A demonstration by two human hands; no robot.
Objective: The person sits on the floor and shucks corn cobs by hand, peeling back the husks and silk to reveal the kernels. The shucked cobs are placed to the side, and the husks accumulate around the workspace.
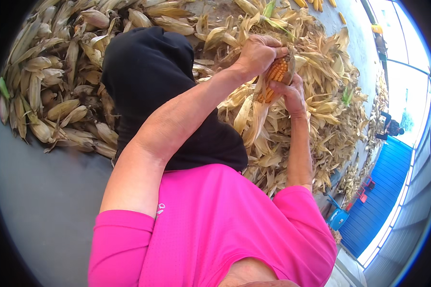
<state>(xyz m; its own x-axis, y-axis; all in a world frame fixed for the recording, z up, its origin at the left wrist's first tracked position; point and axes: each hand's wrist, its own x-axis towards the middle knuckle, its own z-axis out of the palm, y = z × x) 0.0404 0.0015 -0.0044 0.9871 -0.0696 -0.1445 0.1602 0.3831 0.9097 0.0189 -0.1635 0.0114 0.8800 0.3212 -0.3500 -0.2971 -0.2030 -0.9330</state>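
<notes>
An ear of corn (277, 71) with orange kernels is held in front of me, partly bared. Dry husk hangs from its lower end and also lies along its far side. My right hand (293, 96) grips the ear near its lower end, the thumb across the kernels. At the upper end, my left hand (261, 53) pinches husk and silk between thumb and fingers. Beneath both hands spreads a heap of loose, pale dry husks (330, 82).
Many unhusked ears (61, 109) are piled on the left, beyond my black-clad leg (147, 86). Bare yellow cobs (318, 5) lie on the floor at the top. Off to the right are a person (395, 127), a blue plastic object (338, 218) and a blue corrugated wall (380, 190).
</notes>
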